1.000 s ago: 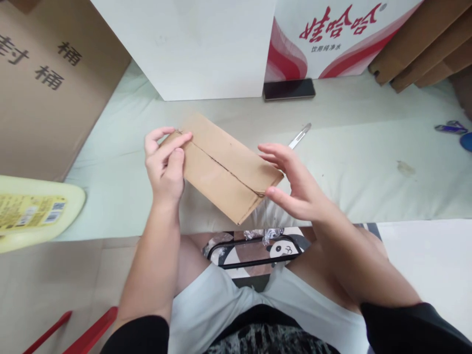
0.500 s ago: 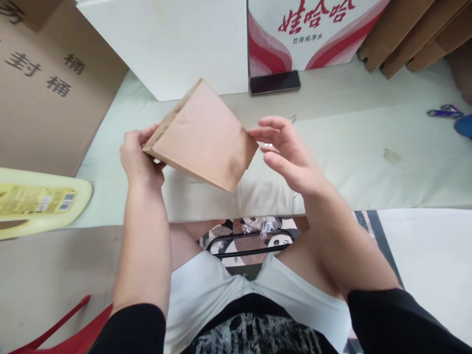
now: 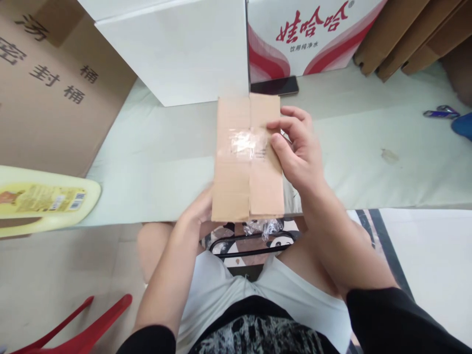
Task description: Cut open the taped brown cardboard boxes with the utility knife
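A small brown cardboard box [image 3: 231, 189] is held up in front of me, its taped face turned towards me. Shiny clear tape [image 3: 241, 141] crosses the middle seam between two flaps. My left hand [image 3: 202, 205] grips the box from its lower left side, with most of the fingers hidden behind it. At the upper right edge, my right hand [image 3: 298, 147] rests its thumb and fingertips on the cardboard, the fingers curled around that edge.
Behind the box a dark phone [image 3: 276, 86] lies before a white-and-red carton [image 3: 313, 37]. A large white box [image 3: 177, 54] and a big brown carton [image 3: 55, 113] stand left. A yellow bottle [image 3: 51, 201] lies at the left edge. Purple-handled scissors [image 3: 440, 113] are far right.
The box has been turned so its taped face is towards me. My left hand has shifted right and down, and my right hand has come onto the box's right edge.
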{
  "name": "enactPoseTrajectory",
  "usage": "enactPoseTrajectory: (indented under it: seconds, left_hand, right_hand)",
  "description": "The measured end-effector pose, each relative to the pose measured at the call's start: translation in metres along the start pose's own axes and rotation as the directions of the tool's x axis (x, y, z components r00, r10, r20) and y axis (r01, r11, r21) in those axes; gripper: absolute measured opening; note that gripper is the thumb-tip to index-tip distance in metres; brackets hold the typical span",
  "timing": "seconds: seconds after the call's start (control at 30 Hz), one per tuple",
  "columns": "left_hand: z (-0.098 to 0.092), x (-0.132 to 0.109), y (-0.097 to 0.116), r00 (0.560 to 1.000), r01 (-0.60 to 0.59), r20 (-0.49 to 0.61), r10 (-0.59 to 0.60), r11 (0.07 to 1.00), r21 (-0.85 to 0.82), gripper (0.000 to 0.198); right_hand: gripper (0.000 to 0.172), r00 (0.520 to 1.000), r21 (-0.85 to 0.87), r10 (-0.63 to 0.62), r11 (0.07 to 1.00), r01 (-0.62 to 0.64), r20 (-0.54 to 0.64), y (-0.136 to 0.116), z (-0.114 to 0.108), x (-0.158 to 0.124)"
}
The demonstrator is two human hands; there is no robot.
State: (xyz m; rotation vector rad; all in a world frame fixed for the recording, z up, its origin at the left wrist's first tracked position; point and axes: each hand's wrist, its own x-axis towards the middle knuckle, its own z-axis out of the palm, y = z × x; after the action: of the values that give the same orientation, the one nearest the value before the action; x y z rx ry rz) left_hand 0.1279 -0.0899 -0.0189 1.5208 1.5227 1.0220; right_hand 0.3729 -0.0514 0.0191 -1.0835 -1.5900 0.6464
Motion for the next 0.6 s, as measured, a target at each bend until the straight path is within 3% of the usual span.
enactPoseTrajectory:
  seconds: [0.1, 0.17, 0.23, 0.3, 0.37, 0.47, 0.53, 0.6]
  left_hand:
    - [-0.007, -0.002, 0.003, 0.996, 0.083, 0.037, -0.085, 0.996, 0.032, 0.033]
    - [-0.016, -0.001, 0.011, 0.996, 0.077, -0.046, -0.075, 0.996, 0.035, 0.028]
    - [-0.023, 0.002, 0.026, 0.975, -0.055, -0.212, 0.062, 0.998, 0.039, 0.023]
    - [-0.024, 0.006, 0.047, 0.924, -0.271, -0.251, 0.288, 0.957, 0.103, 0.024]
    - [-0.019, 0.011, 0.069, 0.884, -0.424, -0.123, 0.452, 0.883, 0.2, 0.027]
    - [-0.005, 0.017, 0.09, 0.878, -0.479, 0.186, 0.442, 0.815, 0.325, 0.028]
    - [0.002, 0.019, 0.094, 0.875, -0.479, 0.261, 0.407, 0.8, 0.361, 0.029]
    - [0.007, 0.018, 0.094, 0.881, -0.468, 0.264, 0.392, 0.799, 0.377, 0.03]
  right_hand:
    - [0.033, 0.996, -0.036, 0.085, 0.996, -0.084, 0.039, 0.009, -0.007, 0.001]
    - [0.035, 0.989, -0.041, 0.125, 0.992, -0.122, 0.083, 0.008, -0.012, 0.001]
    - [0.039, 0.979, -0.044, 0.15, 0.988, -0.145, 0.135, 0.004, -0.015, 0.001]
    - [0.044, 0.966, -0.022, 0.165, 0.986, -0.164, 0.197, 0.001, -0.016, 0.003]
    - [0.047, 0.95, 0.047, 0.19, 0.977, -0.207, 0.247, 0.004, -0.014, 0.005]
    - [0.045, 0.933, 0.033, 0.257, 0.961, -0.274, 0.251, 0.024, -0.009, 0.007]
    - [0.046, 0.92, -0.205, 0.292, 0.948, -0.243, 0.26, 0.039, -0.005, 0.005]
    - [0.049, 0.88, -0.5, 0.351, 0.852, -0.157, 0.32, 0.05, -0.002, 0.0]
